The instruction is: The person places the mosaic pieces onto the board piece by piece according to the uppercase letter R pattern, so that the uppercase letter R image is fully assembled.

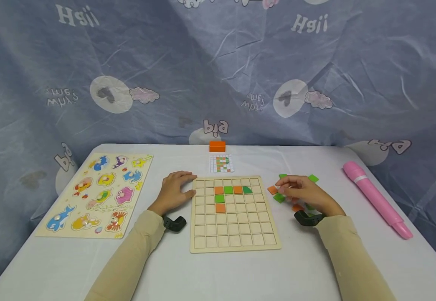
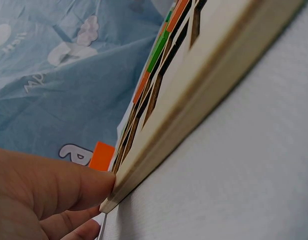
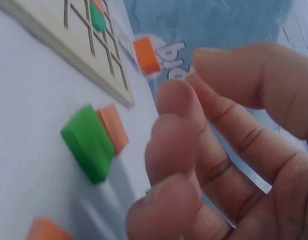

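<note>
My left hand rests at the upper left corner of a wooden grid board; its thumb touches the board's side edge. On the board, orange and green square tiles form a row and a short column, with a dark green rounded tile at the row's right end. My right hand hovers over loose tiles right of the board, fingers bent and thumb apart from them, nothing visible between. Below its fingertips lie a green tile and an orange tile. Other tiles are partly hidden under the hand.
Behind the board lies a pattern card with a coloured letter, and an orange block stands behind it. A sea-animal puzzle board lies at the left. A pink microphone-shaped stick lies at the right. A printed cloth hangs behind the table.
</note>
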### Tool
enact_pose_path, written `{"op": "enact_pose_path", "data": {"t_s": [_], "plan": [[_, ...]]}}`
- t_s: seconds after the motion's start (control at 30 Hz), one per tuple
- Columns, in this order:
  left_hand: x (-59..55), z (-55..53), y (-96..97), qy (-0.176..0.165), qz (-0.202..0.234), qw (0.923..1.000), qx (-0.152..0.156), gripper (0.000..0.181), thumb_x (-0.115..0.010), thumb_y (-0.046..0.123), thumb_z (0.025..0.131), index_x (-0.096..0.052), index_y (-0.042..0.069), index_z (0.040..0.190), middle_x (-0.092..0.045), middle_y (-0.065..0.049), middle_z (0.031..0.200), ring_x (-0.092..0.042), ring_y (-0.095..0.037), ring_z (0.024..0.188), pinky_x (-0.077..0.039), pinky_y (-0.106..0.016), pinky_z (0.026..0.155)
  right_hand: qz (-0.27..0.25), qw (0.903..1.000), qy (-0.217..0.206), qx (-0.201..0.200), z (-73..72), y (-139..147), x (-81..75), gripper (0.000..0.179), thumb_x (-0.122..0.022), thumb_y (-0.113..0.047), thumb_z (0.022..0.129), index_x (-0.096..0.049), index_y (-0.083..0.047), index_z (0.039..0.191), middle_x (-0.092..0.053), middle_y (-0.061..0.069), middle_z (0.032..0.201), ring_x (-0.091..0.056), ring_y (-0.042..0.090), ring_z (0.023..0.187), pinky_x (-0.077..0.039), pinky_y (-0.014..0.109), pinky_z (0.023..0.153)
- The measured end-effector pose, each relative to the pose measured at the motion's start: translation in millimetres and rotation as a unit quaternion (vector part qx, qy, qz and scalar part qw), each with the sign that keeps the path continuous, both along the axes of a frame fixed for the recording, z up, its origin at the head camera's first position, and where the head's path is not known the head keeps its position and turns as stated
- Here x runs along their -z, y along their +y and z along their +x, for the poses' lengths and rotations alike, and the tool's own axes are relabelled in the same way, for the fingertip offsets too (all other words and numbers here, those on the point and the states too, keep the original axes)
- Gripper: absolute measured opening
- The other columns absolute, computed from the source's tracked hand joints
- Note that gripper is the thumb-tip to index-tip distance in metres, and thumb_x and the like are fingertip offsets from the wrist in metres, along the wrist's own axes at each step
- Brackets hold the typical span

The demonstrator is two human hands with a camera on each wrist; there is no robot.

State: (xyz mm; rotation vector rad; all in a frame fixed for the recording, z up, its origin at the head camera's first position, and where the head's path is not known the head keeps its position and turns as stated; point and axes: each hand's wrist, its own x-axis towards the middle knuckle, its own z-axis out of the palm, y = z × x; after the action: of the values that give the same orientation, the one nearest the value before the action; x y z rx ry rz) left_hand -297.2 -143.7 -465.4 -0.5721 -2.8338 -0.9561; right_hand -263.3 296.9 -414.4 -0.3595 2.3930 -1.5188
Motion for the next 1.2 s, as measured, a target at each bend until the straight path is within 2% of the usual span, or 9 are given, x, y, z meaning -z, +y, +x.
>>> {"op": "enact_pose_path", "data": {"t_s": [0.23,0.57,1.03,1.2], "plan": [[-1.8,2.2,0.9,-0.007,0.003,1.0000,-0.002,0.052,-0.072,0.021,0.095,-0.068,0.005,0.144,-0.059,-0.019,0.154,-0.042,-0.043,0.150,-0.024,-0.065,0.123,-0.011,0.9999,-0.004,0.005,0.2,12,3.3,0.034,-0.068,-0.009,0.105,-0.062,0.013,0.130,-0.067,0.006,0.091,-0.056,0.015,0.072,-0.051,0.027,0.061],[-5.3,3.0,1.0,-0.019,0.000,0.9998,-0.005,0.051,-0.071,0.020,0.095,-0.069,0.006,0.144,-0.059,-0.017,0.155,-0.041,-0.042,0.151,-0.025,-0.064,0.124,0.007,0.9998,-0.018,-0.004,-3.5,11,13.8,0.031,-0.069,-0.006,0.102,-0.065,0.013,0.127,-0.067,0.008,0.096,-0.048,0.010,0.056,-0.046,0.024,0.050],[-5.1,2.3,1.0,-0.016,0.003,0.9999,-0.003,0.051,-0.072,0.020,0.095,-0.069,0.006,0.144,-0.059,-0.017,0.155,-0.042,-0.042,0.151,-0.025,-0.063,0.123,0.036,0.9993,-0.007,0.010,-3.4,9,15.0,0.037,-0.067,0.004,0.091,-0.065,0.015,0.126,-0.060,0.010,0.101,-0.052,0.010,0.067,-0.048,0.025,0.057],[-4.3,2.2,1.8,-0.015,0.006,0.9999,-0.002,0.051,-0.072,0.020,0.095,-0.069,0.006,0.144,-0.059,-0.017,0.155,-0.042,-0.042,0.151,-0.024,-0.063,0.124,0.044,0.9990,-0.004,0.005,-2.9,10,14.6,0.040,-0.067,0.007,0.085,-0.065,0.014,0.125,-0.056,0.008,0.097,-0.051,0.008,0.067,-0.048,0.024,0.058]]}}
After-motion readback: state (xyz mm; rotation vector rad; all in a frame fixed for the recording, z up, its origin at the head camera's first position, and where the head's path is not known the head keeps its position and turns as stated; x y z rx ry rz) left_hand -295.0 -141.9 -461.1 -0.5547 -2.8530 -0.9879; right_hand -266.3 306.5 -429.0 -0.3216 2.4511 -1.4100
